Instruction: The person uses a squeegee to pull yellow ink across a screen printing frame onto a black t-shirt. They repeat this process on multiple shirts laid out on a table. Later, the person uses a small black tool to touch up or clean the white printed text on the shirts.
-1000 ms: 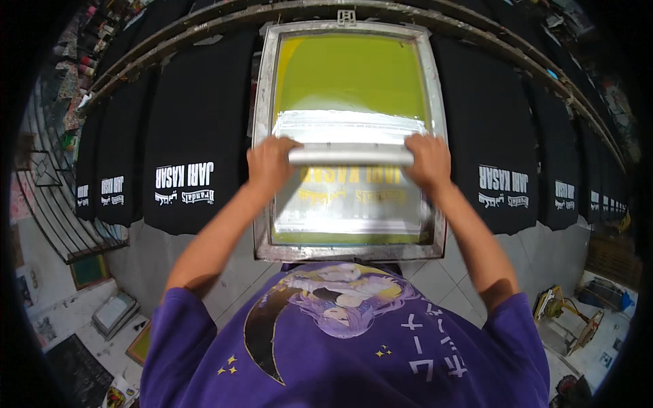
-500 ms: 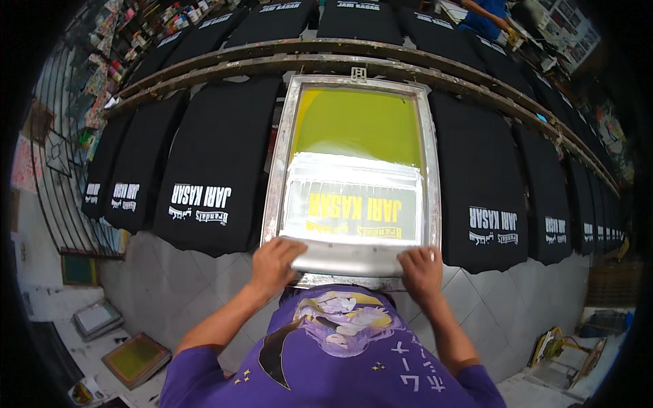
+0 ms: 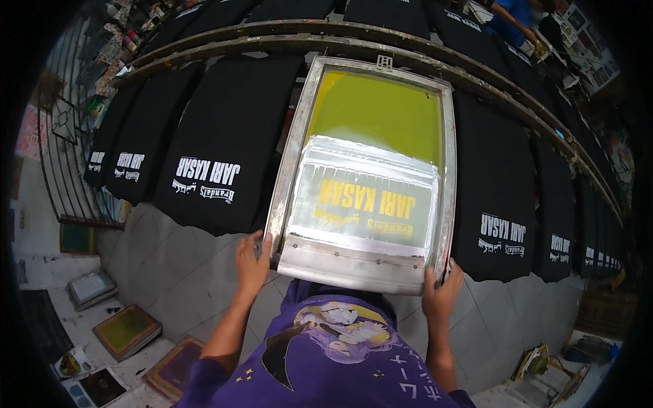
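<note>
My left hand's [image 3: 253, 268] fingers spread beside the screen frame [image 3: 448, 170]; my right hand [image 3: 442, 291] straddles its near corner, whether gripping I can't tell. The squeegee [image 3: 350, 266] lies across its near end, black shirts [image 3: 228, 122] flanking.

The left hand [image 3: 252, 266] and right hand [image 3: 441, 292] have released the squeegee [image 3: 350, 267], now at the near end, for the sides of the frame [image 3: 448, 149].

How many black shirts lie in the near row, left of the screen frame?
3: the nearest shirt beside the screen frame, the middle shirt left of that, and the farthest shirt beyond it. More could be hidden past the last one.
</note>
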Available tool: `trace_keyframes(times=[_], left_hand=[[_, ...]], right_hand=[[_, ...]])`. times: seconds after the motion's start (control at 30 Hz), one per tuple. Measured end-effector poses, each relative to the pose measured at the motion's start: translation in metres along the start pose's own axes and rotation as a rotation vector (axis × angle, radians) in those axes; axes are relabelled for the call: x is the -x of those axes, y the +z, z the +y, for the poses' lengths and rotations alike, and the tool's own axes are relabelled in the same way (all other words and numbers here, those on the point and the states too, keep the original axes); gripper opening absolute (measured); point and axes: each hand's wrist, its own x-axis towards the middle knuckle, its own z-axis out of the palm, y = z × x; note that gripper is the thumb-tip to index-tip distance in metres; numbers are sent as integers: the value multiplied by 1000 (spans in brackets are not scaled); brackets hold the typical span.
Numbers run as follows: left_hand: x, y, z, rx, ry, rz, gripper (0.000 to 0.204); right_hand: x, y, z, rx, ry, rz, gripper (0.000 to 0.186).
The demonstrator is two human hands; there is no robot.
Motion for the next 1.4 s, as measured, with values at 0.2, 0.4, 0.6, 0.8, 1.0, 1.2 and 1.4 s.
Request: trace_keyframes(times=[0.2,0.4,0.6,0.8,1.0,1.2,1.4], left_hand=[[-24,3,-4,190,-330,-208,80],[-57,-12,21,268,-257,-219,79],[-50,26,10,237,-308,-32,86],[3,3,44,292,-200,33,72],[74,23,91,469,-28,-150,62],[133,31,117,434,95,-469,59],[184,40,113,405,191,-673,62]], right_hand=[[-42,7,27,-210,402,-325,67],[-82,2,9,-295,359,-222,71],[-84,42,21,-419,388,2,63],[-38,29,66,-528,385,162,56],[45,-52,114,-374,715,377,62],[176,-118,164,-396,809,663,77],[319,-147,218,-211,921,791,78]])
